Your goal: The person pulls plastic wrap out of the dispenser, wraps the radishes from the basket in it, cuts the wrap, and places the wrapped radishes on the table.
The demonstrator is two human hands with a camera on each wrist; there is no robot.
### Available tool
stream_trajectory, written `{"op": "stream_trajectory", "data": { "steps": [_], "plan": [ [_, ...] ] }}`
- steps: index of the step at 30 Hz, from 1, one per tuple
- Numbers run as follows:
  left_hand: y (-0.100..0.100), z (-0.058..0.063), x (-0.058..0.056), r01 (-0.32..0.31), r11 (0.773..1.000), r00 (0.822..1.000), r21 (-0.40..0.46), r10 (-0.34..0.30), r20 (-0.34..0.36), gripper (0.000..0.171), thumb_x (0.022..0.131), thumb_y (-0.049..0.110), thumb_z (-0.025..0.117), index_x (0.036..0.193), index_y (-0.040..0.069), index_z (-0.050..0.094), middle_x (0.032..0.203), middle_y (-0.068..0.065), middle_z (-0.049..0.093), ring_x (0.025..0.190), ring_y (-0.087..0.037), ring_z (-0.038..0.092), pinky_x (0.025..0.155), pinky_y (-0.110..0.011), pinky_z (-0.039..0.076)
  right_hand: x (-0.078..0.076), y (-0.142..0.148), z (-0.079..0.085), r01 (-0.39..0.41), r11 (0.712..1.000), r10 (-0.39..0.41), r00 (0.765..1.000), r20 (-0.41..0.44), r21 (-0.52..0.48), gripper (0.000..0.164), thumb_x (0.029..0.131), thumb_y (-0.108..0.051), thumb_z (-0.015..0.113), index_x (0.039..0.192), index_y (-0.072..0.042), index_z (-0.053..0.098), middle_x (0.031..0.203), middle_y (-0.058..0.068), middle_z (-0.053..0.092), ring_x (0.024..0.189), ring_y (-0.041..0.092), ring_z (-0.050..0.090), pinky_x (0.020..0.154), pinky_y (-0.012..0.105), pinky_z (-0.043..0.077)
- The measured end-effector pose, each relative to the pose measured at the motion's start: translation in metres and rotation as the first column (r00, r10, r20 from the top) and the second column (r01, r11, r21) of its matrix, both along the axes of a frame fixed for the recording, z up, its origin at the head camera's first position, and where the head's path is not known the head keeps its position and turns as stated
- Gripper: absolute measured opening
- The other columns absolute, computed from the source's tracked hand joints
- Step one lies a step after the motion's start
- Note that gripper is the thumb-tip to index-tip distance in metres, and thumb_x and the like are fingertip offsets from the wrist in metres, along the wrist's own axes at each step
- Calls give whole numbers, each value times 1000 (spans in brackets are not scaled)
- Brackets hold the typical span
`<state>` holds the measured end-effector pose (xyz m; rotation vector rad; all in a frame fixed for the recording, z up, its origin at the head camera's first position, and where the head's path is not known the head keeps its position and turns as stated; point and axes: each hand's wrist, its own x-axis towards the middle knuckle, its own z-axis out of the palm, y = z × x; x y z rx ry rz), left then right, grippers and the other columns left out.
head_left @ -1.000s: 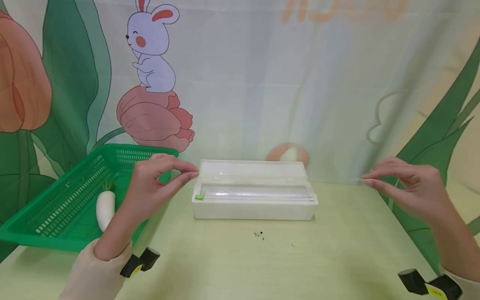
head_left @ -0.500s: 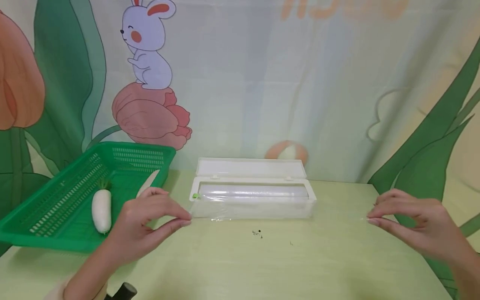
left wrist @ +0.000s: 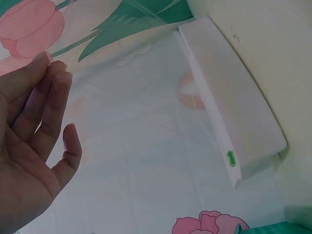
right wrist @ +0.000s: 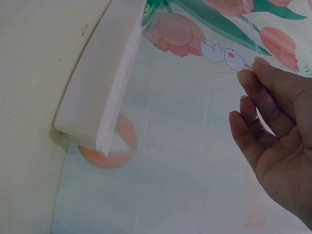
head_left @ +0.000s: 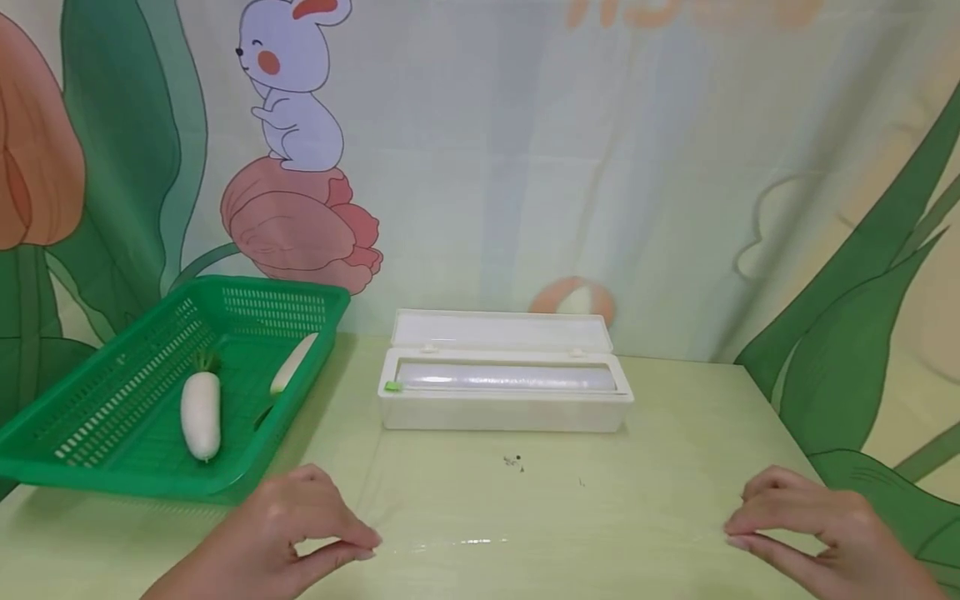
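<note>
Thumb and fingertips of my left hand pinch one corner of a sheet of clear plastic wrap. My right hand pinches the other corner, with the wrap stretched between them low over the table. Only a glinting edge of the sheet shows clearly in the head view. Behind the hands stands a white plastic wrap dispenser box, its lid raised. A roll of wrap lies inside, and a small green slider sits at the left of its front bar.
At the left, a green plastic basket holds a white radish with a green top and a second long white vegetable. Small dark specks mark the table. A printed cloth hangs behind.
Both hands have come down and toward me, pulling the wrap out from the box. The view has shifted slightly, so more of the basket shows. The box stays in place.
</note>
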<state>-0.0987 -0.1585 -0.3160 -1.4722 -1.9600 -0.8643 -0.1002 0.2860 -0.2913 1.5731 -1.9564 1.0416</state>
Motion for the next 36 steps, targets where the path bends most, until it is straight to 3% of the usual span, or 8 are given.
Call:
{"op": "stream_trajectory", "data": {
  "steps": [5, 9, 14, 16, 23, 29, 32, 36],
  "plan": [
    [-1, -16, 1, -2, 999, 1000, -39, 3, 17, 18, 86, 27, 60, 81, 15, 72, 70, 9, 69, 64, 5, 56, 67, -9, 35, 1, 5, -27, 54, 998, -54, 998, 13, 19, 8, 82, -11, 64, 89, -7, 66, 73, -2, 60, 82, 2, 48, 61, 12, 39],
    [-1, -30, 4, -12, 991, 991, -134, 30, 128, 3, 79, 16, 70, 80, 15, 73, 70, 10, 69, 64, 9, 57, 65, -5, 33, 4, 9, -53, 92, 993, -98, 992, 76, 77, 14, 77, -7, 69, 89, -12, 66, 70, -6, 57, 78, 1, 47, 59, 10, 38],
    [2, -46, 6, 0, 982, 968, -187, 47, 246, 20, 66, 0, 69, 76, 18, 72, 70, 14, 67, 63, 15, 53, 61, -3, 33, 11, 10, -79, 144, 970, -179, 969, 172, 195, 35, 64, 10, 71, 85, -18, 67, 69, -12, 53, 72, -1, 46, 57, 5, 35],
    [4, -52, 7, 14, 979, 955, -204, 47, 291, 20, 67, 1, 67, 74, 19, 70, 69, 17, 65, 65, 17, 49, 60, -3, 35, 12, 9, -87, 152, 959, -194, 967, 166, 238, 34, 63, 7, 70, 82, -20, 67, 69, -15, 54, 72, -2, 45, 59, 4, 34],
    [7, -71, 6, 32, 964, 955, -266, 49, 293, 11, 72, 11, 64, 73, 21, 69, 66, 16, 58, 62, 18, 43, 56, 0, 34, 8, -2, -109, 96, 960, -99, 995, -2, 263, 25, 62, -7, 74, 71, -27, 61, 63, -22, 53, 66, -12, 39, 67, 4, 30],
    [5, -86, 10, -24, 960, 924, -278, 127, 360, 12, 79, 19, 63, 72, 21, 72, 67, 17, 64, 65, 19, 49, 53, -2, 36, 14, -11, -125, 136, 940, -152, 988, 28, 313, 24, 69, -18, 76, 65, -35, 59, 61, -29, 49, 65, -22, 34, 68, 3, 29],
    [3, -90, 9, -37, 946, 882, -323, 183, 434, 10, 77, 14, 63, 74, 17, 73, 69, 14, 66, 65, 16, 51, 55, -5, 39, 15, -12, -131, 162, 929, -177, 984, 15, 333, 23, 69, -21, 76, 63, -35, 58, 60, -30, 48, 64, -21, 34, 67, 2, 29],
    [1, -89, 5, 8, 912, 682, -410, 295, 669, 8, 78, 8, 65, 80, 11, 73, 73, 11, 68, 65, 9, 54, 59, -13, 45, 14, -11, -137, 168, 922, -197, 979, 48, 350, 21, 68, -19, 76, 66, -32, 60, 63, -29, 51, 66, -16, 38, 65, 2, 30]
  ]
}}
